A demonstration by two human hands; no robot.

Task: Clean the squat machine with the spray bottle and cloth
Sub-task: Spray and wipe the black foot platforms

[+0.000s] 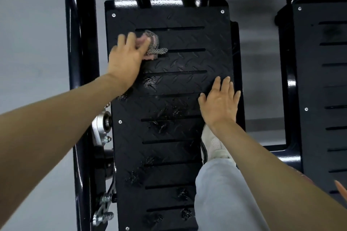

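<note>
In the upper left of the head view, the left hand [127,58] has its fingers curled over a crumpled grey-and-pink cloth [155,45], holding it against the black diamond-pattern footplate [187,62] of the squat machine, just beside the plate's left edge. Right of centre, the right hand [218,103] lies flat on the same plate near its right edge, fingers straight and spread, holding nothing. Wet patches [159,125] glisten down the plate's lower half, a white shoe [214,146] and light-trousered leg [221,193] rest on it at lower right, and a second plate [323,80] stands at the far right.
</note>
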